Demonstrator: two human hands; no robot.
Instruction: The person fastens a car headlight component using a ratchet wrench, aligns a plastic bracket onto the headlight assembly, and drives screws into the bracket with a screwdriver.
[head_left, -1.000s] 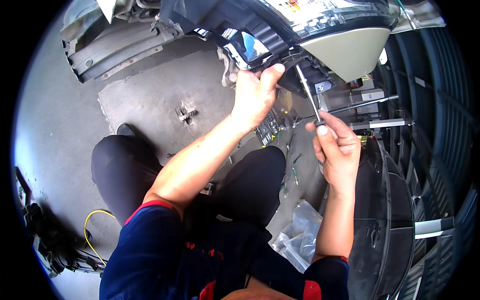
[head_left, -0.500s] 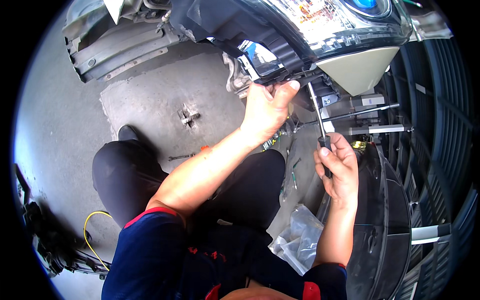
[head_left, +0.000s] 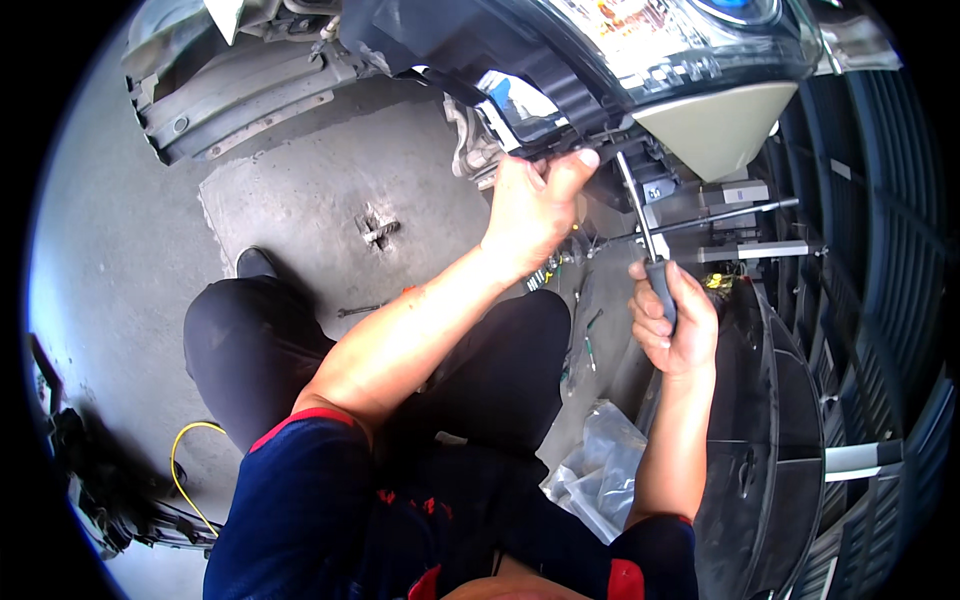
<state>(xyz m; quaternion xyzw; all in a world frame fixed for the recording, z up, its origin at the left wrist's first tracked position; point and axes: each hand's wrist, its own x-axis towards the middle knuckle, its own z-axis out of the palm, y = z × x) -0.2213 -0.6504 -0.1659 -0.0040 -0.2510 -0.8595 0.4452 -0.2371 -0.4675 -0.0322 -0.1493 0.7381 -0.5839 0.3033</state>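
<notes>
My left hand [head_left: 533, 208] is closed on the lower edge of a black plastic bracket [head_left: 585, 85], with the thumb on the near side and the other fingertips partly hidden. In my right hand [head_left: 685, 325] is a screwdriver [head_left: 662, 288], its dark handle wrapped by my fingers. The metal shaft slants up and left, and its tip reaches black plastic just right of my left thumb; the exact contact is too small to tell. Above is a car headlight [head_left: 690, 70], with a beige panel [head_left: 722, 125] along its lower edge.
A bent grey metal part [head_left: 240, 120] is at the upper left. Several tools lie on the grey floor [head_left: 290, 190], including a wrench [head_left: 362, 310]. A clear plastic bag [head_left: 600, 465] and a large black bumper-like panel [head_left: 745, 440] are at the right, near dark racks [head_left: 880, 220]. A yellow hose [head_left: 175, 460] curves at the lower left.
My right fingers have shifted around the screwdriver handle, and the handle now leans more to the right at its lower end. My left hand stays nearly where it was.
</notes>
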